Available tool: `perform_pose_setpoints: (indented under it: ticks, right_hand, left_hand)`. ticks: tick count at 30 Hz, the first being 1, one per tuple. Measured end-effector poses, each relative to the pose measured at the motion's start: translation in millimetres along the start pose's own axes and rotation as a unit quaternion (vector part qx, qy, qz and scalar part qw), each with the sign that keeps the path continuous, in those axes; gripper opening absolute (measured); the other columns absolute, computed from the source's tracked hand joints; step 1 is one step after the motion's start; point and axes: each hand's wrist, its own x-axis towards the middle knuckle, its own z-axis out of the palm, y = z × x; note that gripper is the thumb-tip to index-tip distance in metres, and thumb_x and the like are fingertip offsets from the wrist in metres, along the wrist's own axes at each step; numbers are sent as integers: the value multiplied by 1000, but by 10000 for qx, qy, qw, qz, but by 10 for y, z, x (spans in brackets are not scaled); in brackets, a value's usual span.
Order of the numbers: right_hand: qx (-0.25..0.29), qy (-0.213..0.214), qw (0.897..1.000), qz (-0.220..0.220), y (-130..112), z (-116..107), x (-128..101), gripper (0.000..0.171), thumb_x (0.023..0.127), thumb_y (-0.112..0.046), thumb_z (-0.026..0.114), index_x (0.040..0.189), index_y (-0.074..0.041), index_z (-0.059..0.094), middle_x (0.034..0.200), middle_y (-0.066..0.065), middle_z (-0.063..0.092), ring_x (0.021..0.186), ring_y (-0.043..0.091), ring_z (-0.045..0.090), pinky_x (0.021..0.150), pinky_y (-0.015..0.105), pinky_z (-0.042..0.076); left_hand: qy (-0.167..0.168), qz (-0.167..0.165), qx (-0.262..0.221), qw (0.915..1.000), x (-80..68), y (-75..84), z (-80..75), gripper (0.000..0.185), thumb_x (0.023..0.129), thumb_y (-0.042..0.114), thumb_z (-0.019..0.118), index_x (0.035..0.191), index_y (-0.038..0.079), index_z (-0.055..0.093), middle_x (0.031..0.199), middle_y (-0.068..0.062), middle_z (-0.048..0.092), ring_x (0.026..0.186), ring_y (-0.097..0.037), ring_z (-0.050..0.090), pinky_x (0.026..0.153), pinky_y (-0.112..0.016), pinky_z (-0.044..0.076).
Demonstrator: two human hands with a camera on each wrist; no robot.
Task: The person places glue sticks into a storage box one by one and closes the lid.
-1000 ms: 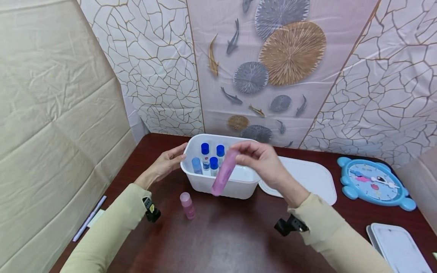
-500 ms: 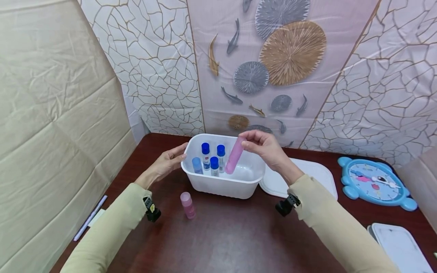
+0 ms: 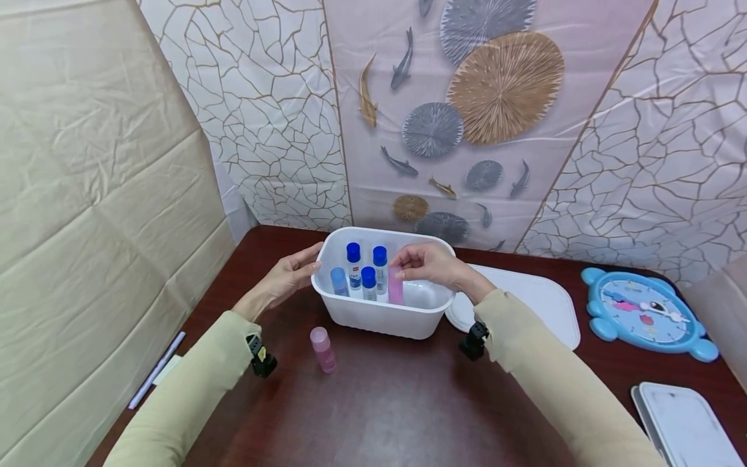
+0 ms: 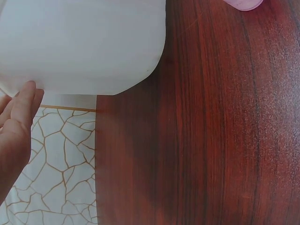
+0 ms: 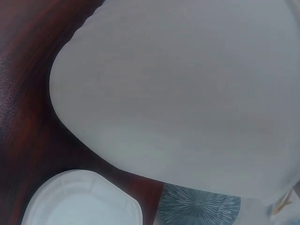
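Observation:
A white plastic box (image 3: 379, 321) stands towards the back of the table, with several small blue-capped bottles (image 3: 353, 266) upright in its left half. At its left end my left hand (image 3: 286, 280) touches the wall and rim with fairly straight fingers; the left wrist view shows those fingers (image 4: 26, 105) against the outside. My right hand (image 3: 434, 264) reaches over the box and pinches the top of a pink bottle (image 3: 395, 288), which is upright inside, right of the blue-capped ones. Another pink bottle (image 3: 323, 350) stands on the table before the box. The right wrist view shows mostly the box wall (image 5: 178, 93).
A white lid (image 3: 533, 298) lies right of the box, partly behind my right forearm. Further right are a blue animal-shaped clock (image 3: 648, 314) and stacked white flat pieces (image 3: 688, 421). A pale purple stick (image 3: 156, 371) lies along the left edge. Patterned cloth hangs behind.
My right hand has carried the pink bottle from in front of the box's near wall down into the box, turning it from tilted to upright. The left hand has stayed at the box's end.

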Motion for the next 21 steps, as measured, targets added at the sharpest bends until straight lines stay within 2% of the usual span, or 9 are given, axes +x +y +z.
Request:
perform_pose_setpoints:
  ticks: [4, 14, 21]
  right_hand:
    - [-218, -257, 9993, 184, 10, 29, 34, 24, 84, 0, 68, 107, 7, 63, 100, 16, 67, 87, 13, 62, 81, 24, 54]
    - [-76, -476, 9985, 269, 13, 48, 36, 25, 84, 3, 66, 108, 8, 62, 102, 16, 67, 88, 13, 63, 82, 26, 55]
    - [-21, -713, 9968, 369, -4, 30, 26, 29, 85, 1, 65, 113, 8, 61, 112, 20, 64, 98, 18, 63, 88, 30, 54]
  left_hand:
    - [12, -19, 13, 10000, -3, -10, -2, 61, 94, 20, 57, 148, 15, 30, 152, -8, 32, 133, -30, 40, 104, -43, 39]
    - [55, -8, 53, 10000, -14, 0, 10, 61, 94, 21, 58, 148, 16, 31, 152, -8, 33, 133, -30, 41, 103, -41, 41]
    - [68, -40, 137, 9999, -4, -1, 2, 61, 93, 23, 59, 148, 18, 31, 151, -7, 34, 133, -30, 41, 105, -46, 38]
